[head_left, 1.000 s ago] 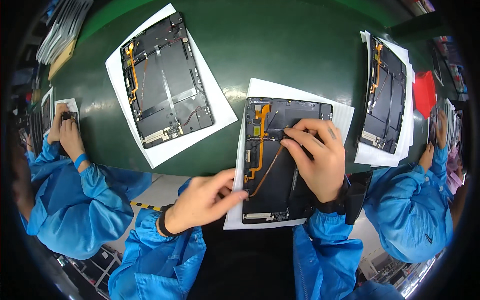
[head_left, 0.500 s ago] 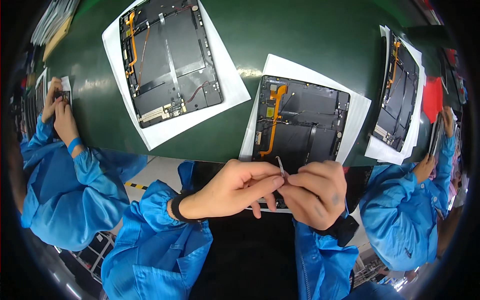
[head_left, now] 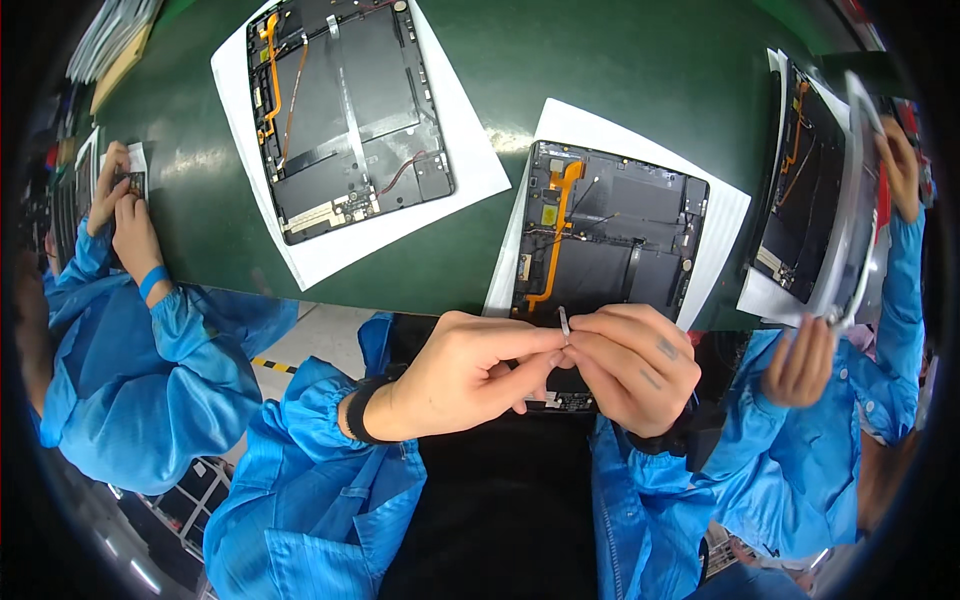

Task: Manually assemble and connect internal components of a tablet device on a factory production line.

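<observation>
My left hand [head_left: 462, 372] and my right hand [head_left: 638, 368] meet fingertip to fingertip over the near end of an opened tablet housing [head_left: 610, 272]. Both are closed in a pinch on a small, thin, greyish-white strip [head_left: 564, 320], whose free end sticks up between them. What kind of strip it is, I cannot make out. The black housing lies on a white sheet [head_left: 722, 208], with an orange flex cable [head_left: 555, 245] down its left side. My hands hide part of its near end, where a small circuit board [head_left: 570, 402] shows.
Another opened tablet housing [head_left: 345, 125] lies on white sheets on the green table [head_left: 470, 60] at far left. To the right, a co-worker's hand [head_left: 803, 362] is beside a third housing [head_left: 803, 190] and a lifted panel [head_left: 856, 190]. Another co-worker's hands [head_left: 128, 215] work at the left.
My hands have risen slightly, still pinching the strip, which now stands more upright. At right, the co-worker has brought a panel up beside the third housing.
</observation>
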{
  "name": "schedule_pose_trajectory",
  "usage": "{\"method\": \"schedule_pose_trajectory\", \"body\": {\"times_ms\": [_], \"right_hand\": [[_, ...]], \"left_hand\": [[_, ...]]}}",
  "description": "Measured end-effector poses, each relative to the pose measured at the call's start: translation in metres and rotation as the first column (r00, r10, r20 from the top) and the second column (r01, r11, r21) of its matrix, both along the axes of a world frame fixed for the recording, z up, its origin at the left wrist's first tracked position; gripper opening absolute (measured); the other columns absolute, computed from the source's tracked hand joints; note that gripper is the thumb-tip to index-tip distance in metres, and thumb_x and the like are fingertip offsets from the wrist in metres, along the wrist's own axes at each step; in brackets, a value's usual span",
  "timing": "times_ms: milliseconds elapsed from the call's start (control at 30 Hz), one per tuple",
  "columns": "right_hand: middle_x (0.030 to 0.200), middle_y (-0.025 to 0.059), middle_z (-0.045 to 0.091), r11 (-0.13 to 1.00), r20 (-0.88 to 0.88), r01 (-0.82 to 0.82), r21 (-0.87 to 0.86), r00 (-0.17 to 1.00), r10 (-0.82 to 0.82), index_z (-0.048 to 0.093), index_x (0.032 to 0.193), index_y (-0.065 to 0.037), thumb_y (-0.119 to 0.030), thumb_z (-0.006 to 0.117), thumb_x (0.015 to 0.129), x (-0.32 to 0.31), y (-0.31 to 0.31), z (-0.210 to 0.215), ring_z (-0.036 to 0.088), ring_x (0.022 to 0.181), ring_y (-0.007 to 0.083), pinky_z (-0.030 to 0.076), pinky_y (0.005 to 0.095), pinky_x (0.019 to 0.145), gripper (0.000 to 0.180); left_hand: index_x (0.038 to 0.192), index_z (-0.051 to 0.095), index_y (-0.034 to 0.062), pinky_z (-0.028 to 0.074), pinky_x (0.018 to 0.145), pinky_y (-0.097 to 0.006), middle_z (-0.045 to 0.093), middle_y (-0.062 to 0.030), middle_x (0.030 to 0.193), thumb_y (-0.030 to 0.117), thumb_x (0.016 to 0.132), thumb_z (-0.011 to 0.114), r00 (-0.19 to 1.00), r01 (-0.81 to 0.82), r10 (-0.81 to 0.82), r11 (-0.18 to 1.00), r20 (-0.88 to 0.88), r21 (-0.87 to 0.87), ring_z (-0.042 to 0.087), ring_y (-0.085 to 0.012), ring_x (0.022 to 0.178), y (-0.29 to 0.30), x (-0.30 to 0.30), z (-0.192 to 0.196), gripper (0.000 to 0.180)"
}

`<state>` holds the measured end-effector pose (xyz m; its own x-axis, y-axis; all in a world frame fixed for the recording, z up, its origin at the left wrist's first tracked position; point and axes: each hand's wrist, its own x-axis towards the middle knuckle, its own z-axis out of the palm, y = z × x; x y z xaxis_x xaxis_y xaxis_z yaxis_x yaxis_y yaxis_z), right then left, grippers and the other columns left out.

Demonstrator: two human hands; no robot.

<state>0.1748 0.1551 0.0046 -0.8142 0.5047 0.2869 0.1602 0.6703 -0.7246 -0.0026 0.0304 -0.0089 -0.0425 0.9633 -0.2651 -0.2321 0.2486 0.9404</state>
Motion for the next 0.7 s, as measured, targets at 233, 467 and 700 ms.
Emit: {"method": "schedule_pose_trajectory", "body": {"times_ms": [233, 467, 700], "right_hand": [[0.101, 0.0128, 0.075, 0.963, 0.042, -0.081, 0.257, 0.996, 0.073, 0.075, 0.097, 0.002, -0.003, 0.081, 0.062, 0.002, 0.001, -0.002, 0.073, 0.084, 0.0278, 0.062, 0.0354, 0.065, 0.036], [0.09, 0.0098, 0.073, 0.997, 0.088, 0.053, 0.055, 0.994, -0.057, 0.067, 0.091, -0.003, 0.004, 0.075, 0.072, 0.001, 0.009, 0.001, 0.072, 0.076, 0.0261, 0.058, 0.0328, 0.06, 0.022], [0.091, 0.0108, 0.072, 0.891, 0.325, 0.453, -0.036, 0.848, -0.419, 0.067, 0.093, -0.001, 0.006, 0.066, 0.086, 0.061, 0.023, 0.025, 0.067, 0.073, 0.0183, 0.052, 0.0297, 0.065, 0.01]], "left_hand": [[0.108, 0.074, -0.0086, 0.057, 0.056, -0.027, 0.077, -0.0131, 0.088, -0.007, 0.094, 0.067, 0.956, 0.058, -0.004, 0.983, -0.295, 0.174, 0.073, -0.0167, 0.063, 0.001, -0.002, -0.005, 0.016], [0.108, 0.075, -0.0078, 0.058, 0.058, -0.028, 0.078, -0.0142, 0.09, -0.007, 0.094, 0.067, 0.955, 0.16, -0.111, 0.974, -0.275, 0.161, 0.073, -0.0166, 0.063, 0.002, -0.013, -0.003, 0.016], [0.111, 0.076, -0.0072, 0.06, 0.057, -0.025, 0.08, -0.0158, 0.094, -0.004, 0.097, 0.066, 0.981, 0.17, -0.167, 0.985, -0.101, 0.022, 0.074, -0.0151, 0.062, -0.004, -0.028, -0.004, 0.017]]}}
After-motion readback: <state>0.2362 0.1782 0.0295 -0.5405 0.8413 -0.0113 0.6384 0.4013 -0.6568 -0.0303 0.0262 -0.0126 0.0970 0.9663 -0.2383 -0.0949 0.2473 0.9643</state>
